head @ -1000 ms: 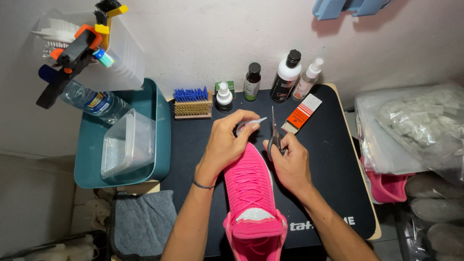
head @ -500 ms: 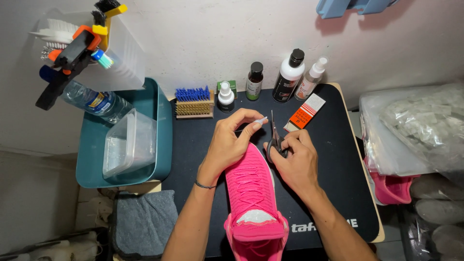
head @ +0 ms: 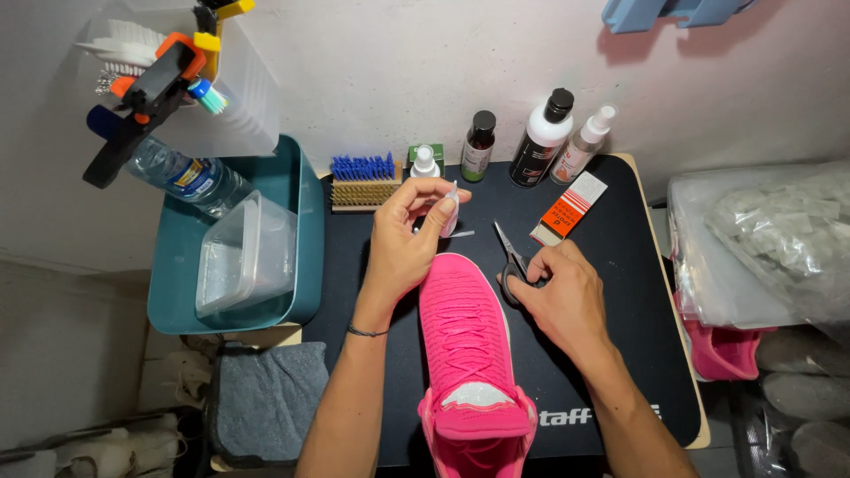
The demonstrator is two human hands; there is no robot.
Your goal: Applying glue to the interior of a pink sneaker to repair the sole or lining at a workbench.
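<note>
Head view: a pink shoe [head: 465, 345] lies on the black mat [head: 611, 292] of the worktop, toe toward 12 o'clock and heel opening toward 6 o'clock, near the bottom centre of the frame.

The left hand [head: 407, 235] is positioned at 11 o'clock from the shoe, above its toe. Its thumb and fingers are pinched together on a small pale strip [head: 452, 208]; the remaining fingers are curled. What the strip is made of cannot be determined.

The right hand [head: 562, 292] is at 2 o'clock from the shoe, just beside its right edge. It is closed around the handles of a pair of scissors [head: 512, 257]. The blades point toward 11 o'clock, and their tips are near the left hand but apart from it.

Along the wall at 12 o'clock stand, from left to right: a brush [head: 363, 180] with blue bristles, a small white dropper bottle [head: 425, 164], a dark brown bottle [head: 479, 146], a black-and-white bottle [head: 540, 137] and a clear spray bottle [head: 584, 146]. A flat orange-and-white box [head: 567, 208] lies on the mat at 1 o'clock from the shoe.

At 9 o'clock a teal tray [head: 305, 230] holds a clear plastic container [head: 243, 252] and a water bottle [head: 181, 177]. A grey cloth [head: 270, 398] lies at 8 o'clock. At 3 o'clock, a clear bin [head: 761, 248] holds bagged items.
</note>
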